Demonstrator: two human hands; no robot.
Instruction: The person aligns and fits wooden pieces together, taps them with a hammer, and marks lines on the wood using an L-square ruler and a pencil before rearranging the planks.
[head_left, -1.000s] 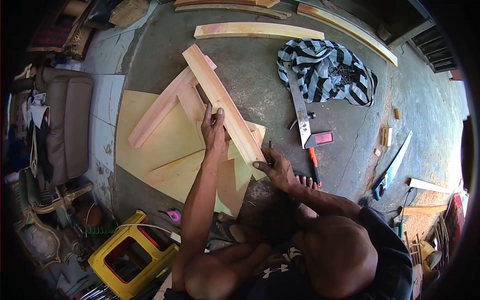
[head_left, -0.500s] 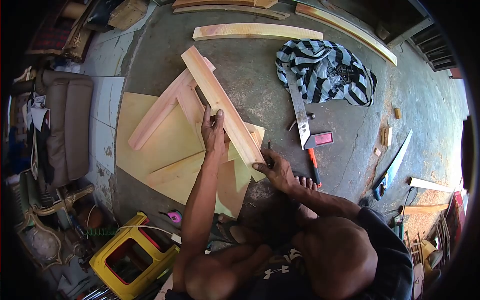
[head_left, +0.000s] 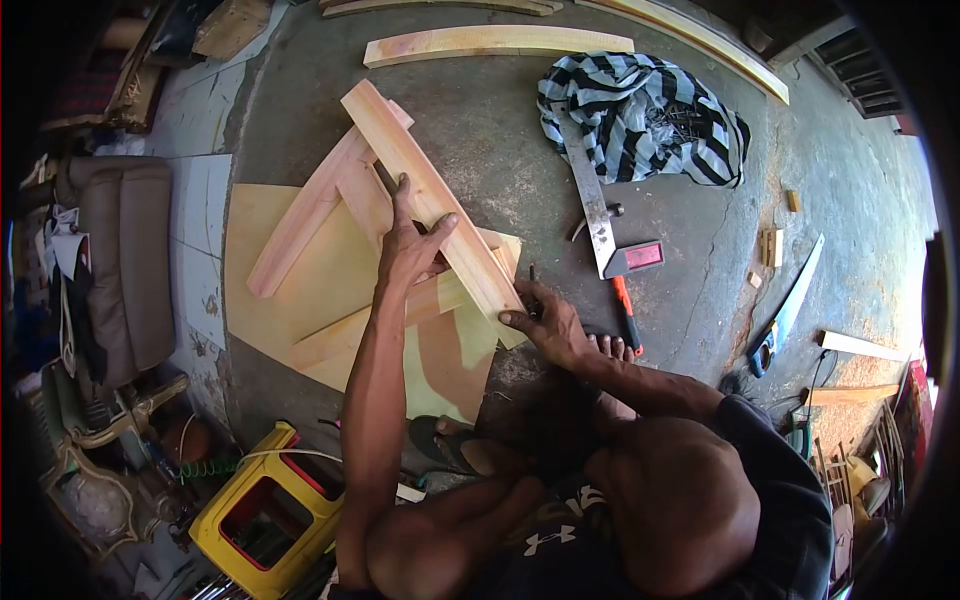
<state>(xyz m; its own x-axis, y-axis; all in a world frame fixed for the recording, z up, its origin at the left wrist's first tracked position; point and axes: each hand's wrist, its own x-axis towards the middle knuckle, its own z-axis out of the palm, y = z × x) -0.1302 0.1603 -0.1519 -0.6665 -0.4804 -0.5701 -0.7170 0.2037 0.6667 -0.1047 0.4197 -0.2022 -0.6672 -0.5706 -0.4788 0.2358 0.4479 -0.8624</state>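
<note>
A pale wooden board (head_left: 425,190) slants across the middle of the view, held in both of my hands. My left hand (head_left: 405,255) grips its left edge near the middle, thumb on the upper face and index finger stretched along the side. At the lower end, my right hand (head_left: 552,325) is closed on the board with its thumb on top. A thin dark stick (head_left: 532,272), perhaps a pencil, pokes up by the right fingers. Beneath the board lie joined wooden pieces (head_left: 305,222) on a thin plywood sheet (head_left: 258,215).
To the right lie a try square (head_left: 590,205), a hammer with an orange-and-black handle (head_left: 626,312) and a handsaw (head_left: 790,310). A striped cloth (head_left: 620,95) holds nails. Further boards (head_left: 490,42) lie beyond. A yellow stool (head_left: 215,515) is at lower left.
My left thumb and index finger have spread wider along the board. The board has shifted slightly up and left in view, as has much of the floor. My right hand keeps its grip.
</note>
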